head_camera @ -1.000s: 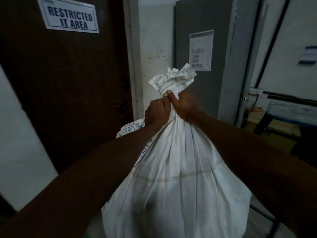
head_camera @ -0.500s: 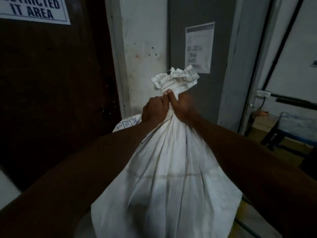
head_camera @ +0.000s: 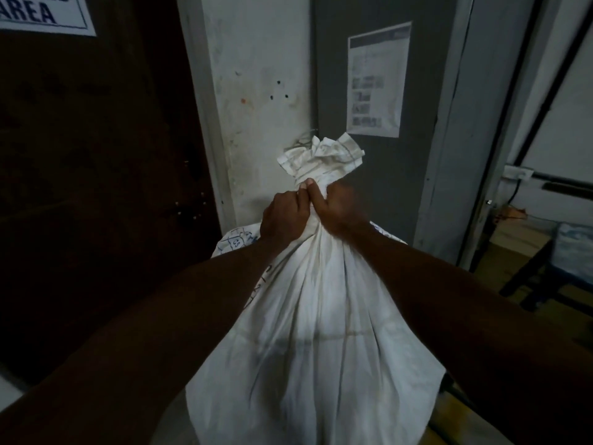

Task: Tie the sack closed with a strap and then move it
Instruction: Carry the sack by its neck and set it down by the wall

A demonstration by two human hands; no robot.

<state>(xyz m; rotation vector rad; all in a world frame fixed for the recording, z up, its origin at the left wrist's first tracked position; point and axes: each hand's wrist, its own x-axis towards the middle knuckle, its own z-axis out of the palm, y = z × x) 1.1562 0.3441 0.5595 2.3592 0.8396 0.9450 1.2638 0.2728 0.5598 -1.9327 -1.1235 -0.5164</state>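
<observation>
A large white sack (head_camera: 314, 342) hangs in front of me, its body full and creased, with blue markings on its left shoulder. Its gathered neck is bunched into a crumpled tuft (head_camera: 324, 155) above my hands. My left hand (head_camera: 284, 216) grips the neck from the left. My right hand (head_camera: 337, 208) grips it from the right, thumbs touching at the top. No strap shows; the neck under my fingers is hidden.
A dark brown door (head_camera: 96, 187) with a white sign (head_camera: 45, 14) fills the left. A white pillar (head_camera: 256, 91) and a grey door (head_camera: 385, 187) with a paper notice (head_camera: 377, 80) stand straight ahead. A dark bench (head_camera: 555, 268) is at the right.
My view has swung right: the sign and brown door slid left, and the grey door came to the centre. Both hands keep the same grip on the sack's neck.
</observation>
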